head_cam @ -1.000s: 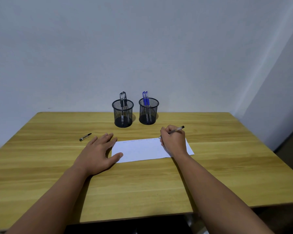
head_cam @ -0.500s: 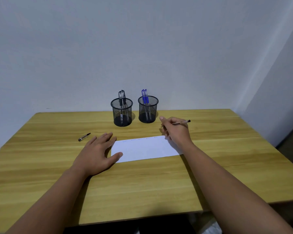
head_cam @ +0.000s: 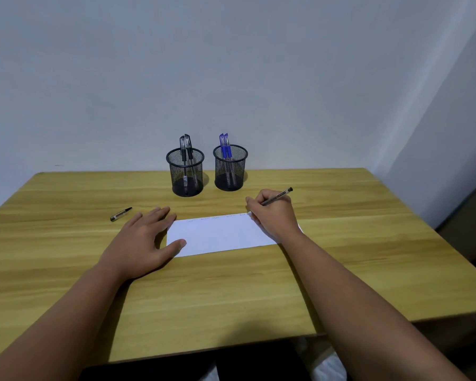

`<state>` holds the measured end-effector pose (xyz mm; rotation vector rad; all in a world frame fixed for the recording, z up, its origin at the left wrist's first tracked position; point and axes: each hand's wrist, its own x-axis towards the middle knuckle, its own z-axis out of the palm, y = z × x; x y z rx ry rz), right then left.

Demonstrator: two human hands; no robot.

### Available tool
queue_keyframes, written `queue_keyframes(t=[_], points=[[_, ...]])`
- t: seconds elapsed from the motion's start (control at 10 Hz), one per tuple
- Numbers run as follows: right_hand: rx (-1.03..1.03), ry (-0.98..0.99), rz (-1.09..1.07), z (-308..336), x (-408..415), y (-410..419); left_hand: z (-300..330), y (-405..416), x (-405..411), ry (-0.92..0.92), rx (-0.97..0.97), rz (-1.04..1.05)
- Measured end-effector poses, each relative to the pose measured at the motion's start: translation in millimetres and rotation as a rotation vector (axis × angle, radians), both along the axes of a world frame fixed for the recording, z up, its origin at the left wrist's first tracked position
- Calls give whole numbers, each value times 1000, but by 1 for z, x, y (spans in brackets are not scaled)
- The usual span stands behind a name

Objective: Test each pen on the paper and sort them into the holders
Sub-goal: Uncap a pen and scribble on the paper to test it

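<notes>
A white sheet of paper lies on the wooden table, with faint scribbles along its far edge. My right hand grips a slim dark pen in a writing hold, tip down at the paper's far right corner. My left hand rests flat and open on the paper's left edge, thumb on the sheet. A pen cap lies on the table left of my left hand. Two black mesh holders stand at the back: the left holder has black pens, the right holder has blue pens.
A pale wall rises right behind the holders. The table's right edge drops off beside a second wall, and its near edge runs just in front of my forearms.
My right hand had lifted the pen off the sheet towards the holders half a second ago; now it is back down with the tip at the paper's far right corner. The left hand stayed put.
</notes>
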<state>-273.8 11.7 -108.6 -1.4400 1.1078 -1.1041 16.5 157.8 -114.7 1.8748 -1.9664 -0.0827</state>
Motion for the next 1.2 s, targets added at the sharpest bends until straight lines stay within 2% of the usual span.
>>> queue_keyframes(t=[0.9,1.2], points=[[-16,11,2,-4,0,-4,1,0,-1,-5,5,-2],[-66,134,-26,-5,1,-2,1,0,0,-12,3,-4]])
